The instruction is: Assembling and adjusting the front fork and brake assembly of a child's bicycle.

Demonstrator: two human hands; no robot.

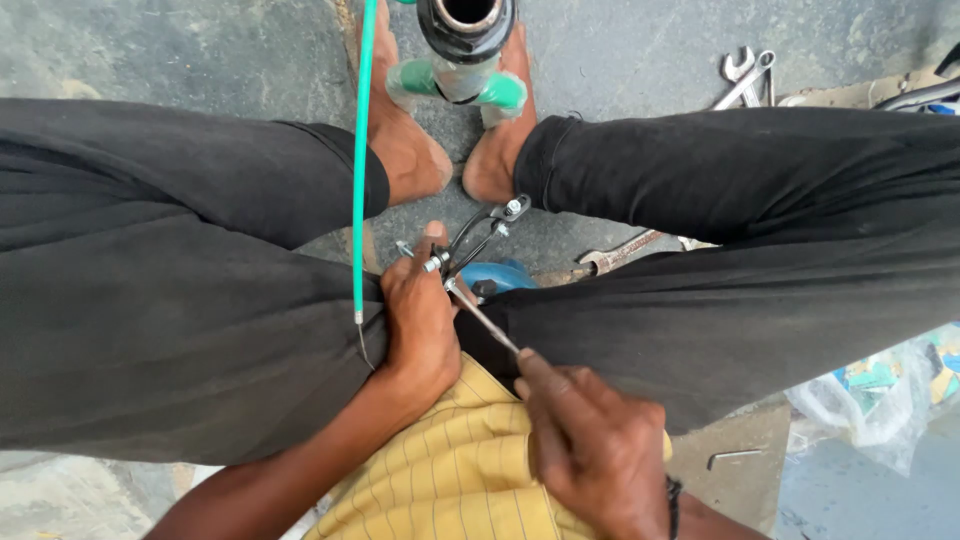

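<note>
Closest to me, my right hand (598,450) is closed around the handle end of a thin metal tool (485,318), its shaft slanting up and left from my fingers toward the part I'm working on. Just beyond, my left hand (420,322) is clamped shut on a black bicycle brake caliper (478,238), thumb pointing up along it, and the tool's tip meets the caliper's bolt right beside my fingertips. The caliper sits between my knees, its curved arms arching up and to the right with a silver nut at the far end. Under it, a bit of blue object (505,275) peeks out against my trouser leg. A green cable housing (362,160) runs down past my left wrist, a bare wire trailing from its lower end. Further out, my bare feet rest on the concrete on either side of a black tube with green fittings (465,40). A wrench (615,255) lies on the ground by my right leg, more spanners (745,78) at the far right.
</note>
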